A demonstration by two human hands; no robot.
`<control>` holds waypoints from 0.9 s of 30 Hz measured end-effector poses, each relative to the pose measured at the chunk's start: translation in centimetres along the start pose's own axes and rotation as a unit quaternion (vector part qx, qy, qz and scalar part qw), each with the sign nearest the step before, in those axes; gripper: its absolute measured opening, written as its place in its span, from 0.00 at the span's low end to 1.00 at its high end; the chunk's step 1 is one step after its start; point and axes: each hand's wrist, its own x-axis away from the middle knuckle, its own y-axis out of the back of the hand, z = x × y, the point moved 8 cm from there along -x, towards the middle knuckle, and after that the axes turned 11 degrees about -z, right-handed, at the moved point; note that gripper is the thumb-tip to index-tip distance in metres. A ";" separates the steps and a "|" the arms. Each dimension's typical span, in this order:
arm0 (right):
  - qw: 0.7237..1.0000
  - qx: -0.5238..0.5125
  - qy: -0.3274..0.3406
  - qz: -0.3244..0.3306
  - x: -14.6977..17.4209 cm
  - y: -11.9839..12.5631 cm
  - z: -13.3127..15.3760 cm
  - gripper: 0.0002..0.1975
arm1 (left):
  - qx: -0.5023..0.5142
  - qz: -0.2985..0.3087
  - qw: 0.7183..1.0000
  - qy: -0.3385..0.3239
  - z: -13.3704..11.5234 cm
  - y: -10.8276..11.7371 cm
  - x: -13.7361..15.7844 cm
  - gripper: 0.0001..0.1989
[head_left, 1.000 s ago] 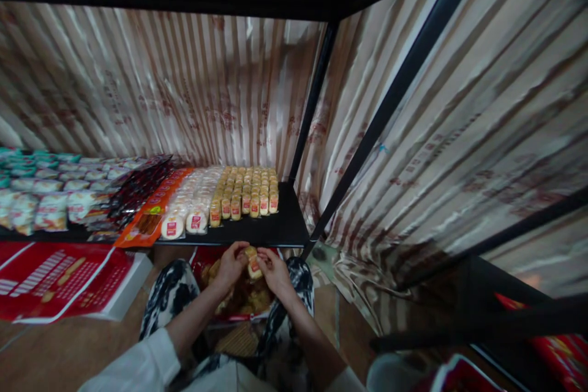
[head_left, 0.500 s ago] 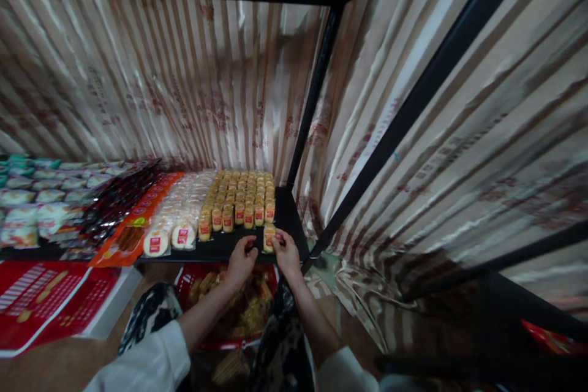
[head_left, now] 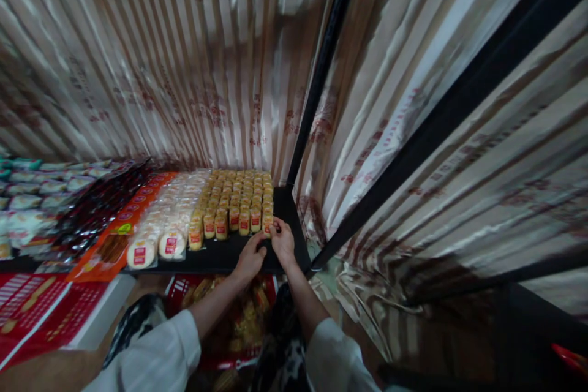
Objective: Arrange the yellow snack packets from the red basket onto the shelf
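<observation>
Small clear-wrapped yellow snack packets with red labels [head_left: 239,196] stand in rows on the black shelf [head_left: 215,260]. At the front of the rightmost row, my right hand [head_left: 283,244] pinches one snack packet [head_left: 267,228] from its right side. The packet is upright and close against the row. My left hand [head_left: 250,257] is at its lower left, the index fingertip at the packet and the thumb apart from it. Whether that fingertip presses on the packet, I cannot tell.
Left of the rows lie round white wrapped snacks [head_left: 172,244], an orange bag [head_left: 108,248], dark shiny packs [head_left: 98,202] and white-and-teal packs [head_left: 25,220]. Below the shelf is a red bag of yellow packets [head_left: 250,309]. A black post [head_left: 324,73] and striped curtain [head_left: 220,61] bound the corner.
My right hand has moved the snack packet back from the shelf's front edge to the end of the rightmost row. My left hand has come in beside it. The view has shifted slightly.
</observation>
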 end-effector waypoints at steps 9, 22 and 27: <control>1.000 0.002 0.011 -0.001 0.5 -0.5 -0.2 0.17 | 0.017 0.008 1.000 0.011 0.9 -1.3 -0.8 0.24; 0.999 -0.033 0.008 0.012 0.6 -1.1 -1.1 0.18 | 0.025 0.004 0.999 0.030 2.2 -1.2 -1.3 0.23; 0.998 -0.056 -0.006 -0.028 1.3 0.2 -0.2 0.22 | 0.025 -0.028 0.999 0.026 2.4 0.2 -0.3 0.20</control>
